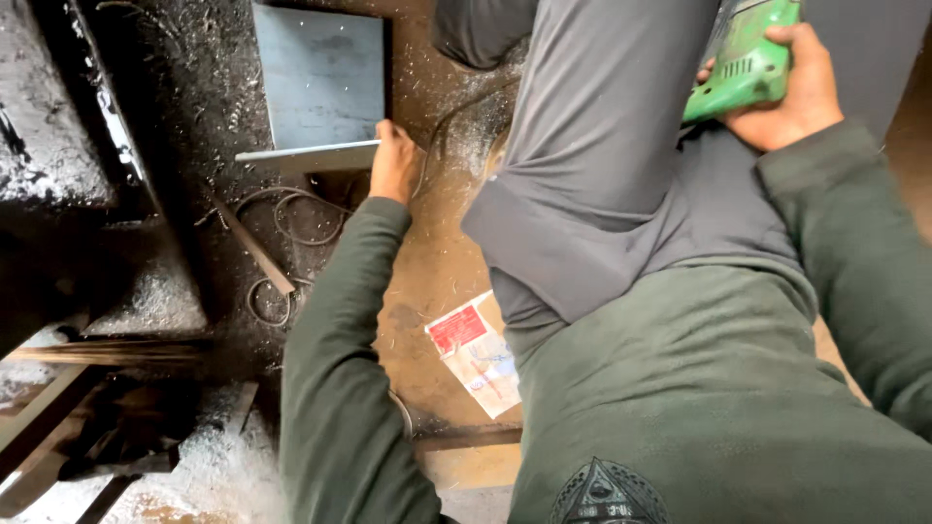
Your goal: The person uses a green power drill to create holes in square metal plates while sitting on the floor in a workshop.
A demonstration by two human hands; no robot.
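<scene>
My left hand (395, 163) reaches down to the floor and grips the near edge of a flat grey metal sheet (320, 78), its fingers curled over the pale edge strip. My right hand (788, 89) is raised at the upper right and holds a green power tool (748, 58) against my grey trouser leg. The tool's working end is cut off by the top of the frame. Both sleeves are dark green.
Metal shavings (209, 466) litter the dark floor at left. Thin wire loops (291, 209) and a slim metal bar (254, 247) lie beside the sheet. A red and white paper packet (476, 354) rests on the tan floor. Dark metal machinery (58, 146) stands at left.
</scene>
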